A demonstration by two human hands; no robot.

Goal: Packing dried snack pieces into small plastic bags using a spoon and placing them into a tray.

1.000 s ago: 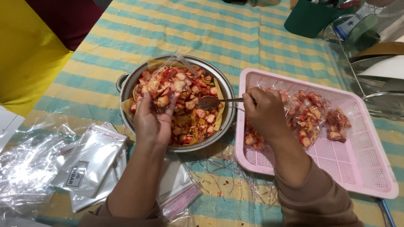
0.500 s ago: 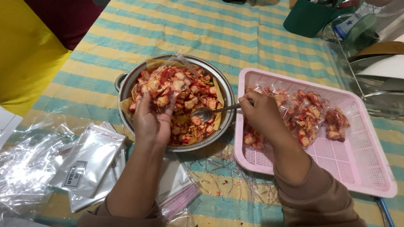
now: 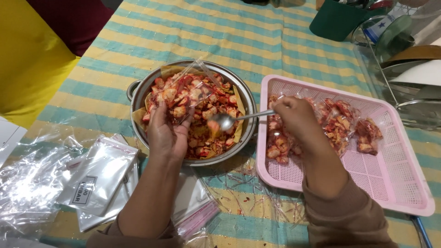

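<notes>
Bagging snacks, well underway.
Left hand (image 3: 166,133) clamps an open bag (image 3: 183,94) over the pan (image 3: 138,92); right hand (image 3: 296,117) grips a loaded spoon (image 3: 229,120). Filled bags (image 3: 337,121) sit in the right tray (image 3: 404,183); empties (image 3: 98,172) wait left.

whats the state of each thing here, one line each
left hand: holds a clear bag over the pan
clear bag: open, partly filled with red snack pieces
right hand: grips the spoon handle
spoon: bowl loaded with a piece, over the pan
metal pan: full of red snack pieces
pink tray: holds several filled bags
empty bags: lying flat in a pile
</notes>
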